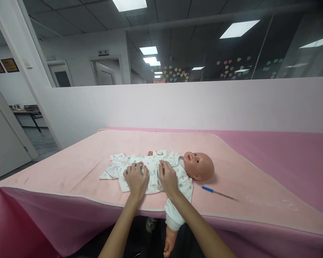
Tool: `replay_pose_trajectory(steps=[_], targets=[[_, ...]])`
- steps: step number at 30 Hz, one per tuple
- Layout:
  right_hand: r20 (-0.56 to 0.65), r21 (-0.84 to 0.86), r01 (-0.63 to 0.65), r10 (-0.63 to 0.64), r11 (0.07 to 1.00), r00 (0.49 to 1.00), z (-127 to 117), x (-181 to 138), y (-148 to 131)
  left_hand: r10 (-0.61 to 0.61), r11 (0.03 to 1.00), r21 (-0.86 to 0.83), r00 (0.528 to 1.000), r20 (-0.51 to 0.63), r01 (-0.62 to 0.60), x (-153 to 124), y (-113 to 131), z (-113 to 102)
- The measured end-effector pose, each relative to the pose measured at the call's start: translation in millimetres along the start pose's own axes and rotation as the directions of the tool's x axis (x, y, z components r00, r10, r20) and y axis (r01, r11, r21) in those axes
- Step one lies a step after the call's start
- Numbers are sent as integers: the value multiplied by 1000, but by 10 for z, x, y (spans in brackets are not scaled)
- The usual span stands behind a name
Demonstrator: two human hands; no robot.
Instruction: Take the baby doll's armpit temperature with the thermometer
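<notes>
A baby doll point(200, 166) lies on its back with its head to the right. It wears a white patterned baby outfit point(153, 163) with small snaps down the front. My left hand point(136, 177) rests on the lower part of the outfit, fingers bent and apart. On the chest part, my right hand point(168, 178) has its fingertips drawn together on the cloth; what lies under them is partly hidden. One doll arm point(171, 238) hangs over the table's near edge, its sleeve below my right wrist.
A thin dark stick with a blue end point(207, 189) lies right of the doll, near its head. A peach mat point(78, 157) covers the table over a pink cloth point(285, 154). Behind stands a low white wall point(191, 107) with glass above.
</notes>
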State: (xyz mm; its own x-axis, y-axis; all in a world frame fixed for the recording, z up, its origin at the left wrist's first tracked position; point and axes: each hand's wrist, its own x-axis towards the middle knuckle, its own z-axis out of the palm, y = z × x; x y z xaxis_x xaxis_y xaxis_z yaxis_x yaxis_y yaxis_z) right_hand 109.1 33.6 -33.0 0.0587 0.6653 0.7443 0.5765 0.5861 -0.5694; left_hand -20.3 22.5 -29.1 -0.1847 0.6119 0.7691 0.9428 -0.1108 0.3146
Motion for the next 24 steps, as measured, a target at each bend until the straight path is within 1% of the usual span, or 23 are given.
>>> replay_pose_trajectory(steps=[2, 6, 10, 12, 15, 18, 21, 23, 24], targets=[[32, -29, 11, -10, 1000, 999, 6, 5, 0, 15, 1000, -23, 1000, 0, -15, -1, -5, 6], [92, -104, 61, -51, 993, 994, 35, 3, 18, 56, 991, -122, 997, 57, -49, 11, -21, 18], [114, -113, 85, -72, 990, 991, 39, -18, 38, 40, 967, -253, 996, 84, -18, 9, -48, 40], [121, -100, 73, -61, 992, 991, 22, -17, 43, 30, 943, -334, 995, 91, 2, 1, -56, 43], [135, -98, 4, 9, 995, 991, -11, 51, 38, -8, 913, -406, 996, 88, 43, 34, -52, 28], [126, -114, -62, 76, 992, 989, -19, 230, 15, -14, 907, -418, 997, 72, 43, 172, -35, 20], [93, -130, -80, 92, 988, 991, -44, 446, -20, 19, 919, -394, 999, 41, -1, 352, -30, 55], [64, -140, -82, 92, 987, 994, -141, 532, -35, 27, 935, -354, 999, 44, -9, 417, -41, 93], [46, -140, -81, 88, 987, 995, -230, 537, -33, 27, 945, -328, 998, 55, -8, 420, -53, 110]])
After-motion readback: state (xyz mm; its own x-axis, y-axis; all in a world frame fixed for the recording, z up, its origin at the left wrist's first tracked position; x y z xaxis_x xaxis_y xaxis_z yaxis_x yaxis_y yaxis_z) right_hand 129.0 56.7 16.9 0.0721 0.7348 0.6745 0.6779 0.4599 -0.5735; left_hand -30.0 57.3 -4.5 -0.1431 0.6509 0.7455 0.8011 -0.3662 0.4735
